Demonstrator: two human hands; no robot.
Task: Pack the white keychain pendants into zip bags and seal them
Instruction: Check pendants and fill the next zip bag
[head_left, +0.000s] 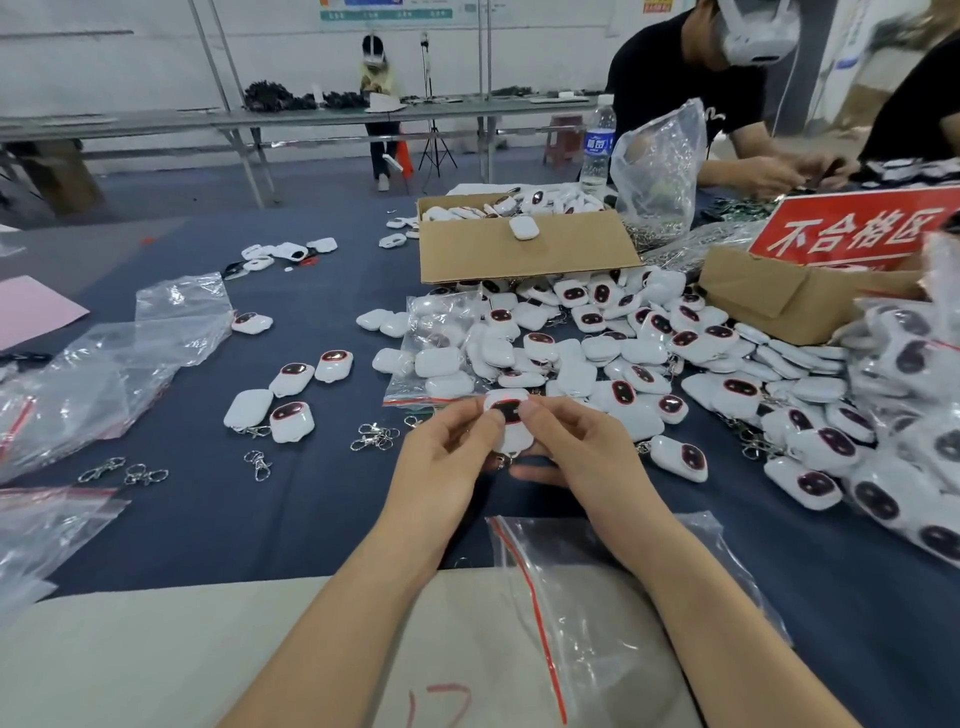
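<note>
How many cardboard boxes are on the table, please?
2. One cardboard box, open and holding white pendants, stands beyond the big pendant pile. The second box is at the right edge, by the red sign. Others may be hidden.

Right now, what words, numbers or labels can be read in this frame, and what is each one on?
"不合格区": white characters on the red sign, far right.
"17": red handwriting, as best it reads, on the beige surface at the near edge.
Water bottle label: blurred, unreadable.
Wall posters: too small to read.
</note>
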